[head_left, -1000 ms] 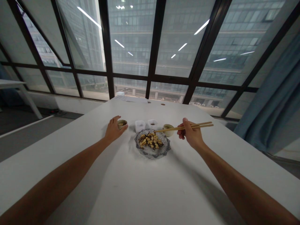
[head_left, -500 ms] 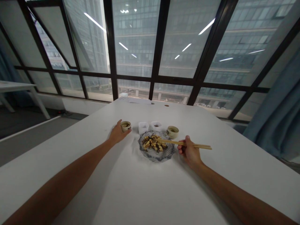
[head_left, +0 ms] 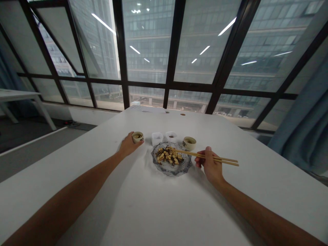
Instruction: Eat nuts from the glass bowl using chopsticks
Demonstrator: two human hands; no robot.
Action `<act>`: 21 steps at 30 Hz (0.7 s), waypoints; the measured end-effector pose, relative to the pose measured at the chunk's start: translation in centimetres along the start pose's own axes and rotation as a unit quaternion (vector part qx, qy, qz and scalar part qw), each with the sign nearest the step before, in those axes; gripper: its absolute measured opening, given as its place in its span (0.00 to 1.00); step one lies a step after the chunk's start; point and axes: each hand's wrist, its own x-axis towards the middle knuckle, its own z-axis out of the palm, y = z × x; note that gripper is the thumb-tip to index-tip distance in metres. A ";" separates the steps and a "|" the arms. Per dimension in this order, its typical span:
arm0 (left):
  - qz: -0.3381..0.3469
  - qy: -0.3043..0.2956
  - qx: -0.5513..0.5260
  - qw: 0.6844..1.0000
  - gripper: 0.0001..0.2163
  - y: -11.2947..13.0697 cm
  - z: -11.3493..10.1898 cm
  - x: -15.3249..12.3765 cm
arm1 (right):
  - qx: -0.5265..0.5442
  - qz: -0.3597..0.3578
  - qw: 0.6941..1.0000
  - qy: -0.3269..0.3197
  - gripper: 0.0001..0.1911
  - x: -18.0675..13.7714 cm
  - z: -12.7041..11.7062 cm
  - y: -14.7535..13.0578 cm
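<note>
My left hand (head_left: pixel 128 144) is wrapped round the near left side of a small cream cup (head_left: pixel 138 138), which has dark marks on its side and some pale pieces inside. In my right hand (head_left: pixel 210 164) is a pair of wooden chopsticks (head_left: pixel 191 153), pinched between thumb and fingers. Their tips reach into a heap of pale nut-like pieces and dark shreds (head_left: pixel 167 156) on a faceted glass plate (head_left: pixel 183 169). Whether the tips grip a piece is too small to tell. A second cream cup (head_left: pixel 189 144) stands beyond the plate's right side.
Two small white square dishes (head_left: pixel 157 139) stand behind the plate; the right white dish (head_left: pixel 171 137) holds something dark. All rest on a white table (head_left: pixel 153 205). Papers (head_left: pixel 151 109) lie at its far edge by the windows. A blue curtain (head_left: pixel 302 130) hangs at right.
My right hand has shifted slightly right, and the chopsticks' rear ends now spread further apart. The left hand stays on the cup.
</note>
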 end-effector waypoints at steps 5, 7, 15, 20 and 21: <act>0.015 0.005 -0.032 0.999 0.32 0.1 -0.3 -0.1 | -0.093 -0.117 0.984 -0.098 0.29 -1.5 -0.3 -0.8; 0.036 0.010 -0.043 0.998 0.32 0.1 -0.3 -0.1 | -0.118 -0.150 0.973 -0.130 0.29 -1.9 -0.5 -0.7; 0.162 0.035 -0.010 0.986 0.35 0.6 -0.5 -0.5 | -0.079 -0.103 0.986 -0.108 0.29 -1.9 0.0 -0.6; 0.189 0.035 -0.001 0.981 0.33 0.9 -0.7 -0.8 | -0.023 -0.049 0.997 -0.053 0.31 -1.4 0.5 -0.6; 0.186 0.036 -0.001 0.982 0.33 0.8 -0.7 -0.8 | -0.017 -0.043 0.998 -0.048 0.31 -1.4 0.5 -0.6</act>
